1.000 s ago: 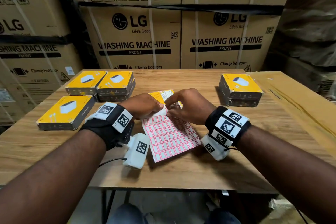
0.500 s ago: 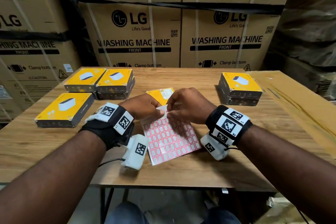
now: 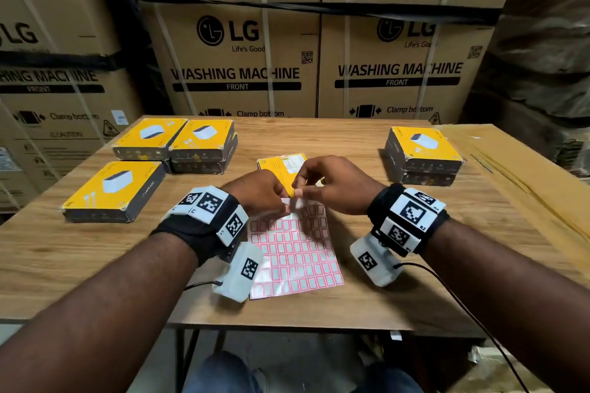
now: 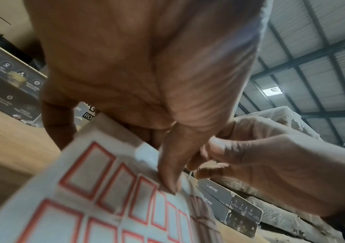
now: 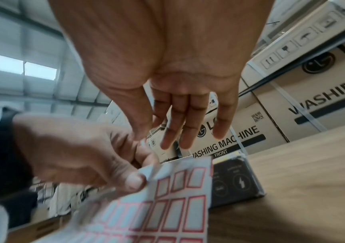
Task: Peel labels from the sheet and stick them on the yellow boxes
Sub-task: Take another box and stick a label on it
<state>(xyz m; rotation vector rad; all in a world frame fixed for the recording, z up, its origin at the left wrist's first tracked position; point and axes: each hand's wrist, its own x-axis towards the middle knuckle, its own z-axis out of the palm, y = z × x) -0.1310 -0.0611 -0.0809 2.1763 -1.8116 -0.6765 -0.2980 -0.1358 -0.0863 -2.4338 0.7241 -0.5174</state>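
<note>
A label sheet (image 3: 295, 255) of red-bordered labels lies at the table's centre with its far edge lifted. My left hand (image 3: 285, 206) pinches that far edge; in the left wrist view its thumb (image 4: 168, 172) presses on the sheet (image 4: 80, 205). My right hand (image 3: 298, 192) pinches a small white label (image 3: 300, 202) at the same edge, thumb against forefinger. In the right wrist view the other right fingers (image 5: 190, 128) are straight above the sheet (image 5: 167, 213). A yellow box (image 3: 281, 166) lies just behind both hands, printed side up and partly hidden.
One yellow box (image 3: 115, 190) lies at the left, two more (image 3: 150, 137) (image 3: 204, 140) on stacks behind it, and another stack (image 3: 421, 150) at the right. Flat cardboard (image 3: 526, 185) covers the table's (image 3: 79, 265) right end. Large washing-machine cartons (image 3: 236, 41) wall the back.
Both hands have risen a little and lifted the sheet's far edge. The right hand went from resting on the sheet to pinching a label at its edge. The sheet has turned straighter.
</note>
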